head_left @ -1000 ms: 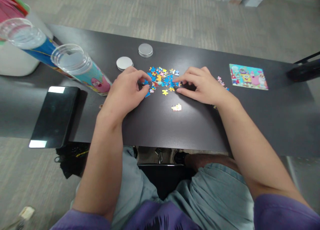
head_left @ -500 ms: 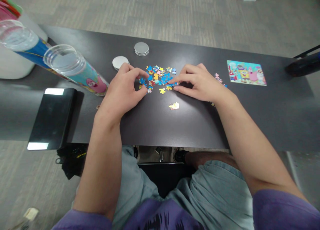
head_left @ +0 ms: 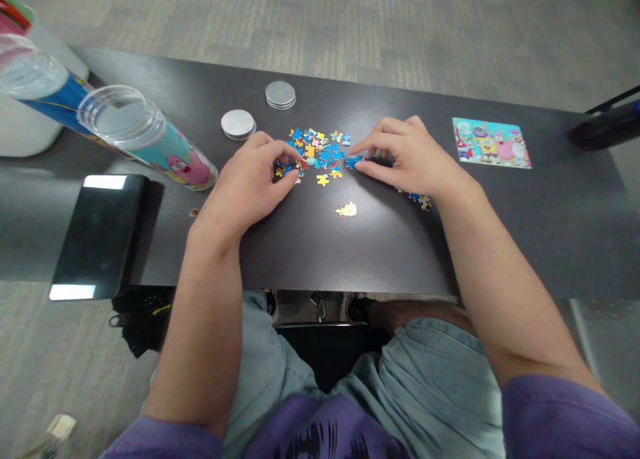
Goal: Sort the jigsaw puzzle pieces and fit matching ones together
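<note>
Both hands at a pile of puzzle pieces [head_left: 325, 154] on the worktop [head_left: 300, 256].
The right hand [head_left: 407, 156] has thumb and forefinger at a blue piece [head_left: 355, 162]; the left hand [head_left: 250, 179] curls over the pile's left side; whether either grips, I cannot tell. Farther left: an open teal tube [head_left: 186, 167] and an open blue tube [head_left: 60, 106], contents unclear. Dark worktop spreads between a lone yellowish piece [head_left: 347, 210] and the near edge, which a black box [head_left: 100, 232] overlaps.

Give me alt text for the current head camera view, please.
A person's bare left hand and bare right hand flank a loose pile of small multicoloured jigsaw pieces on a dark grey tabletop, the right hand at a blue jigsaw piece. A rectangular, colourful cartoon picture lies farther right.
</note>
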Demonstrator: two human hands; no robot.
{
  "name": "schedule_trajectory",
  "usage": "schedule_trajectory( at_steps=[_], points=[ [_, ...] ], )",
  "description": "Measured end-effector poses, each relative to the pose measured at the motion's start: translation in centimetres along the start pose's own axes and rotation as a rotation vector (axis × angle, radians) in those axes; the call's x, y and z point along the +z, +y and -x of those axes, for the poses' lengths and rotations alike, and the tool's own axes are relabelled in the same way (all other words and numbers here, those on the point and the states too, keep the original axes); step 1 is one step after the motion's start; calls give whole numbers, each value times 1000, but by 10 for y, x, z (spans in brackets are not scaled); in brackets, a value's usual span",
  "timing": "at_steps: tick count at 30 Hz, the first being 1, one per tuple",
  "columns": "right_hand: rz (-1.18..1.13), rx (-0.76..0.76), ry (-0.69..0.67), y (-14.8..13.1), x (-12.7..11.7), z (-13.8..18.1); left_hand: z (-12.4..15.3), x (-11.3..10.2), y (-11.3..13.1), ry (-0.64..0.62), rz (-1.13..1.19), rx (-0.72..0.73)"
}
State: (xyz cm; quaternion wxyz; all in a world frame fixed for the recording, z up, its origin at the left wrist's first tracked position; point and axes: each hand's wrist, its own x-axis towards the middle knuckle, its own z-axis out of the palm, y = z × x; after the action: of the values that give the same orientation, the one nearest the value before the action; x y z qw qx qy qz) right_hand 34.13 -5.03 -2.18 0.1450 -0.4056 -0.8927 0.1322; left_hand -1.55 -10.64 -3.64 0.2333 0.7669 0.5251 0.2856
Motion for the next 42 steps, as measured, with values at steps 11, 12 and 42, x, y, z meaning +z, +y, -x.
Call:
schedule_trajectory(
  at_steps=[11,12,42],
  points=[
    [1,22,-19,0,1,-2,-1,1,2,-5,0,-16],
    [1,22,-17,0,1,-2,0,1,2,-8,-4,-17],
    [6,115,-39,-5,-7,0,-1,-2,4,-52,-41,-44]
  ],
)
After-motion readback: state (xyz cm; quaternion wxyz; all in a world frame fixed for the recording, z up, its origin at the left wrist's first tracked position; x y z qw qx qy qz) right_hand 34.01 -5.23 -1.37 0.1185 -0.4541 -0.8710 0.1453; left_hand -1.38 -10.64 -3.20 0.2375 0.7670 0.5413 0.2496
